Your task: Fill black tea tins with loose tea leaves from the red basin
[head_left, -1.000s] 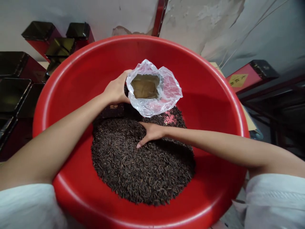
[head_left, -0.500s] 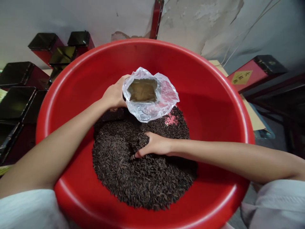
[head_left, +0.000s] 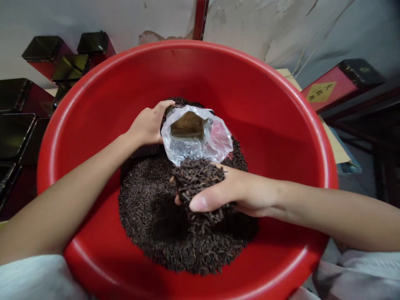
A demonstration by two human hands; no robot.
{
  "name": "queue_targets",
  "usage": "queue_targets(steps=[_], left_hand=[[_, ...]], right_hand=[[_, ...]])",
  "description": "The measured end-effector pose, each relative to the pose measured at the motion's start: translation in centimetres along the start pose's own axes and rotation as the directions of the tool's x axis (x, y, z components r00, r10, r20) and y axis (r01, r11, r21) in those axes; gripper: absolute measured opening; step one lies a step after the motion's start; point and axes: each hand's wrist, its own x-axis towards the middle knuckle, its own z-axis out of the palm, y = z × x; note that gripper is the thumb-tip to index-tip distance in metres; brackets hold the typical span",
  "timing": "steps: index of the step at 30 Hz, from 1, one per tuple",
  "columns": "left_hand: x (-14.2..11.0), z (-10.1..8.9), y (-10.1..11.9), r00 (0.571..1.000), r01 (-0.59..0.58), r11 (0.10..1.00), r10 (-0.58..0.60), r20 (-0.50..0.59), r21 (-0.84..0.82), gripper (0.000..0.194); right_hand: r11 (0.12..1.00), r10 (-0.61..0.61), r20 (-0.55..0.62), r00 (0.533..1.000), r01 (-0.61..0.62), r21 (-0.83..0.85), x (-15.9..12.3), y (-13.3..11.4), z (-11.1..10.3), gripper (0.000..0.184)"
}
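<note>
Dark loose tea leaves (head_left: pixel 146 196) lie heaped in a large red basin (head_left: pixel 265 112). My left hand (head_left: pixel 148 125) grips the left side of a tin whose mouth is covered by a clear plastic liner bag (head_left: pixel 223 139). The tin tilts toward me, its opening facing me; its body is mostly hidden by the bag. Just in front of that opening, my right hand (head_left: pixel 231 189) is closed around a heaped handful of tea leaves (head_left: pixel 200 177), palm up, thumb over the near side. Most of its fingers are hidden under the leaves.
Several dark red and black tins (head_left: pixel 93 43) stand left of the basin, some with open tops. To the right, a red tin with a yellow label (head_left: pixel 333 85) sits beyond the rim, near a cardboard sheet (head_left: pixel 336 143). A peeling wall (head_left: pixel 243 25) rises behind.
My right hand has risen out of the heap with a handful of tea leaves, leaving a dark hollow. The tin in my left hand has come lower and tipped more toward me.
</note>
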Motion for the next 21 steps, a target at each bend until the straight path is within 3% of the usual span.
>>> queue_targets(steps=[5, 10, 13, 18, 21], left_hand=[[-0.3, 0.6, 0.9, 0.99, -0.137, 0.99, 0.138, 0.026, -0.032, 0.084], [-0.2, 0.7, 0.9, 0.992, -0.122, 0.991, 0.123, 0.014, -0.054, 0.087], [-0.2, 0.4, 0.8, 0.996, -0.085, 0.993, 0.085, -0.001, -0.082, 0.091], [-0.3, -0.1, 0.8, 1.0, -0.028, 0.99, 0.029, 0.001, -0.139, 0.088], [-0.2, 0.0, 0.2, 0.999, 0.026, 0.984, -0.03, -0.017, -0.176, 0.085]], right_hand=[[0.984, -0.158, -0.192, 0.969, 0.137, -0.117, 0.2, -1.7, -1.0, 0.03], [0.849, -0.498, -0.35, 0.793, 0.363, -0.385, 2.6, -2.1, -3.6, 0.046], [0.774, -0.578, -0.333, 0.745, 0.372, -0.513, 3.6, -2.4, -4.6, 0.047], [0.699, -0.587, -0.279, 0.76, 0.302, -0.648, 3.3, -2.9, -5.0, 0.04], [0.572, -0.647, -0.205, 0.735, 0.289, -0.768, 2.3, -2.6, -4.1, 0.033]])
